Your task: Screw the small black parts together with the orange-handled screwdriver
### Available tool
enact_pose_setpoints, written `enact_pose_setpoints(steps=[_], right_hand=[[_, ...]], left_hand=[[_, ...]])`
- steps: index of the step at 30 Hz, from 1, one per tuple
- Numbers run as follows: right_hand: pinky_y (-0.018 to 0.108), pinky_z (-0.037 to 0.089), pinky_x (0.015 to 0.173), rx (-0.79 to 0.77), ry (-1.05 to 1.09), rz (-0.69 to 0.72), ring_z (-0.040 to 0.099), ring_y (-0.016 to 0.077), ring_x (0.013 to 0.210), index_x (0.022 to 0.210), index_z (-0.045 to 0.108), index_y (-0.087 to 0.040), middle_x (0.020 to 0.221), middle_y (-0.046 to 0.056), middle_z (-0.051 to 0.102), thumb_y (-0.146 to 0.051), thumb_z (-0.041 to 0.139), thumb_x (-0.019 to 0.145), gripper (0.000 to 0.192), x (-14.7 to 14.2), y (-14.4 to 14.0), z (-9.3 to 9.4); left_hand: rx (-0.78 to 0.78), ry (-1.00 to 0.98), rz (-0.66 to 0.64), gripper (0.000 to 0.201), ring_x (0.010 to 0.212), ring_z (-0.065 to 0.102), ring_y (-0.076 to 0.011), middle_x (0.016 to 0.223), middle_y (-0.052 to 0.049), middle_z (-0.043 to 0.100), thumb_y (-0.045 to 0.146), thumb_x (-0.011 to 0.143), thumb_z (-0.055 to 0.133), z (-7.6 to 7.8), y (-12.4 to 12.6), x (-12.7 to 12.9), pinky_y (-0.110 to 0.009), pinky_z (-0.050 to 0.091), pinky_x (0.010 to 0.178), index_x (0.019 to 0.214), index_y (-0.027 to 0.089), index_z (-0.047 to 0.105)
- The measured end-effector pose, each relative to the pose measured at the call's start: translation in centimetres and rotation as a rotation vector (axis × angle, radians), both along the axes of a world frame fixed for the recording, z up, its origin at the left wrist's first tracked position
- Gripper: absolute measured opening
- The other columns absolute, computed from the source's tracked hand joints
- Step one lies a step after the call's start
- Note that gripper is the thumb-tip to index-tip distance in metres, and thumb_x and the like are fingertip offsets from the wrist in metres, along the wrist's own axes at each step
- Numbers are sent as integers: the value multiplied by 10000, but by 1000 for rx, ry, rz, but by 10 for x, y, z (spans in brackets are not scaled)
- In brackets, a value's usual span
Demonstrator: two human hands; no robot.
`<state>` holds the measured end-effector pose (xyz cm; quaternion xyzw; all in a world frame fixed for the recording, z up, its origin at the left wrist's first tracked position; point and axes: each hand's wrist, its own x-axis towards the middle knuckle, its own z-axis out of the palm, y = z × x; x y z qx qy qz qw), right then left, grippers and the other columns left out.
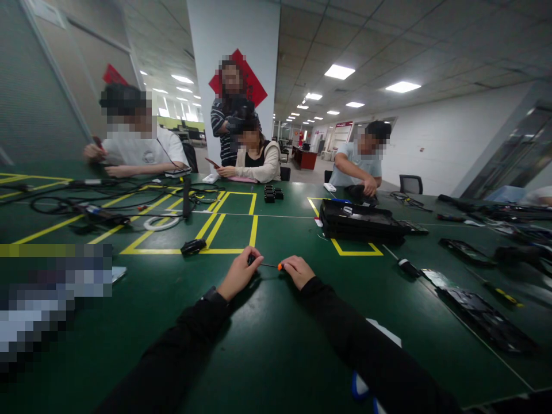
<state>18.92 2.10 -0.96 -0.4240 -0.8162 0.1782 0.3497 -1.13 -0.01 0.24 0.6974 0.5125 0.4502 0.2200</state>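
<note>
Head view looks down at two hands in black sleeves resting on a green table. A small screwdriver lies level between them, just above the tabletop. The left hand pinches the dark end with closed fingertips; the right hand closes on the orange end. The shaft between is a thin dark rod. It looks light and stiff, with a slim metal shaft that could slip in the fingers, so the thicker orange end seems the surer place to hold.

Just beyond the screwdriver, yellow tape lines mark boxes on the table. A small black part lies on the tape, left of the screwdriver. Farther right sits a flat black device, opened up. Black cables sprawl far left. Across the table four other people sit or stand; one person's hand rests by the black device.
</note>
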Motion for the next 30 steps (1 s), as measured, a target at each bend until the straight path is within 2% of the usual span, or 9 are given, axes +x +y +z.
enact_pose_setpoints(steps=[4, 7, 10, 13, 16, 19, 22, 26, 30], right_hand=[[298, 403, 773, 0, 5, 4, 535, 152, 831, 824, 600, -163, 854, 41, 615, -157, 536, 723, 121, 1, -2, 0], [272, 425, 714, -50, 47, -12, 535, 144, 789, 868, 576, -168, 835, 24, 605, -164, 607, 655, 216, 0, -5, 1], [287, 409, 767, -43, 39, -22, 535, 146, 825, 828, 603, -162, 843, 42, 612, -200, 525, 743, 122, -1, -4, 3], [304, 382, 824, 2, 5, 4, 533, 151, 867, 770, 621, -151, 863, 64, 616, -162, 436, 791, 187, -1, -2, 4], [298, 403, 788, 12, 14, 6, 536, 154, 848, 807, 599, -156, 867, 53, 606, -134, 507, 728, 123, -1, -3, 4], [284, 424, 737, -24, 48, 4, 541, 149, 801, 868, 563, -172, 846, 24, 596, -127, 584, 651, 222, -1, -6, 2], [298, 416, 776, -41, 75, -20, 540, 154, 833, 908, 567, -162, 873, 42, 596, -161, 561, 693, 214, -2, -5, 2], [313, 398, 820, -15, 44, -16, 534, 153, 860, 754, 606, -137, 892, 79, 588, -133, 433, 775, 175, -1, -3, 5], [298, 419, 778, 11, 75, 6, 534, 153, 841, 804, 567, -139, 884, 58, 580, -103, 558, 664, 145, -1, -5, 4]], left_hand=[[2, -3, 3, 219, 652, 503, -122, 752, 8, 529, 398, 791, 424, 1, -1, 0, -238, 392, 624, 820, 190, 483], [11, -4, -5, 214, 651, 502, -119, 764, 9, 530, 396, 788, 429, 1, -1, 0, -236, 389, 626, 816, 190, 483], [0, -15, 2, 219, 612, 496, -115, 735, 16, 526, 400, 787, 428, 1, -1, 0, -237, 385, 609, 813, 190, 484], [-18, -43, 4, 225, 561, 484, -113, 673, 29, 507, 405, 785, 426, 0, 0, 0, -239, 380, 583, 812, 191, 487], [-30, -76, -2, 226, 541, 483, -112, 645, 34, 500, 405, 783, 426, 0, 0, 0, -239, 378, 573, 813, 190, 490], [-26, -79, -4, 223, 558, 487, -117, 646, 30, 510, 402, 780, 431, 1, -2, 0, -240, 377, 576, 811, 190, 493], [-19, -83, -7, 219, 562, 486, -119, 640, 28, 511, 395, 779, 431, 2, -2, 1, -238, 375, 574, 811, 189, 497], [-25, -87, -3, 221, 552, 486, -116, 644, 29, 512, 396, 779, 430, 1, 0, 0, -238, 374, 566, 816, 188, 497], [-37, -83, -6, 228, 547, 487, -113, 646, 32, 511, 404, 785, 422, 0, 0, 0, -237, 373, 560, 821, 189, 489]])
